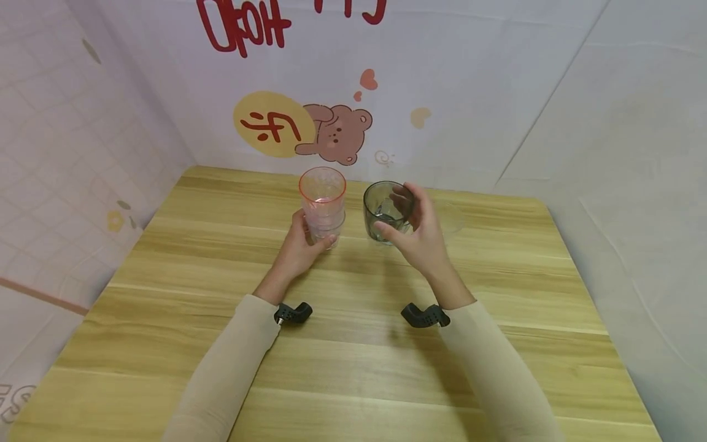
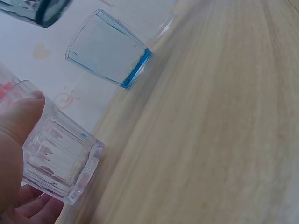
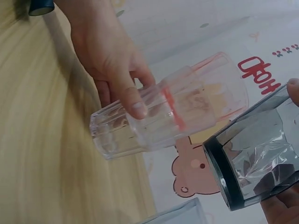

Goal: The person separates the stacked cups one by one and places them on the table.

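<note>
Stack of nested cups, head view: pink cup (image 1: pixel 323 187) with red rim on top, clear cup (image 1: pixel 327 235) at the bottom, mouths up, near the far edge of the desk (image 1: pixel 353 380). Left hand (image 1: pixel 298 247) grips the stack low, thumb on the near side. Right hand (image 1: pixel 424 238) holds the dark cup (image 1: pixel 380 212), smoky and translucent, mouth up, to the right of the stack and apart from it. Dark mounts (image 1: pixel 296 313) at both wrists; pale sleeves (image 1: pixel 221 374). Wall (image 1: pixel 469 80) behind carries a bear print (image 1: pixel 341 135) and red lettering.

Left wrist view: left grip wraps the clear cup, thumb on one side, fingers round the other. Blue cup (image 2: pixel 108 50), its base the deepest in colour, stands upright on the desk; far cup (image 2: pixel 142 14), clear, stands beyond it. Dark cup shows at the upper left corner, raised off the desk.

Right wrist view: left thumb presses the stack's side; red band visible through the clear walls. Right grip pinches the dark cup between thumb and fingers, thick base well apart from the stack. Pale vessel (image 3: pixel 180 215) cut off at the lower edge, probably the blue cup.
</note>
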The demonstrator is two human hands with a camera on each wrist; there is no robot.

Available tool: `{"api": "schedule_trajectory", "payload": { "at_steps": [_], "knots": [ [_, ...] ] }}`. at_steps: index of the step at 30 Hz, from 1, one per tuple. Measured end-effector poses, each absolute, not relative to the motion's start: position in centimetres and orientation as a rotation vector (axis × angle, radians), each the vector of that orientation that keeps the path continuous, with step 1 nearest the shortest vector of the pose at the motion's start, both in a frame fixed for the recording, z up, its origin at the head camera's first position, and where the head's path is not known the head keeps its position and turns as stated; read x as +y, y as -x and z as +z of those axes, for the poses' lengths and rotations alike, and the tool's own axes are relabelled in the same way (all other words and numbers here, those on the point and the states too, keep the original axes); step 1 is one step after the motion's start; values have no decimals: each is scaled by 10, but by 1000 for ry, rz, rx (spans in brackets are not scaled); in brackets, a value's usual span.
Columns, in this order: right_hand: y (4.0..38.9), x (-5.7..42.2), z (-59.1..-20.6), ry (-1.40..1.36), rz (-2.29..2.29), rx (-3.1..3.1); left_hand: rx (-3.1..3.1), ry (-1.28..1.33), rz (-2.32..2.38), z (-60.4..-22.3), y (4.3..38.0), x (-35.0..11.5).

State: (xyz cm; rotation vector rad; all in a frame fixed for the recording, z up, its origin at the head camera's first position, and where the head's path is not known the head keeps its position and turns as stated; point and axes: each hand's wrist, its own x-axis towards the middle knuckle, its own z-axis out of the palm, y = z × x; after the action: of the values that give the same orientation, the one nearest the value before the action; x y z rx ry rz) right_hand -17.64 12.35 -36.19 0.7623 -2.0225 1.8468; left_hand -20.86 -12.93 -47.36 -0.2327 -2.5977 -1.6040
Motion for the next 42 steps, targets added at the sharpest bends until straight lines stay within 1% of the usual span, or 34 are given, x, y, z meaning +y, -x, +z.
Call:
{"api": "schedule_trajectory", "payload": {
  "at_steps": [21,31,42],
  "knots": [
    [152,147,-412,-618,1947,-2110,-2595,249,-1611,-471,208,-129],
    [149,152,-431,-554,1994,-2166,-2580,245,-1634,-471,207,-129],
    [148,155,-451,-550,2041,-2142,-2577,259,-1636,-471,206,-129]
  ]
}}
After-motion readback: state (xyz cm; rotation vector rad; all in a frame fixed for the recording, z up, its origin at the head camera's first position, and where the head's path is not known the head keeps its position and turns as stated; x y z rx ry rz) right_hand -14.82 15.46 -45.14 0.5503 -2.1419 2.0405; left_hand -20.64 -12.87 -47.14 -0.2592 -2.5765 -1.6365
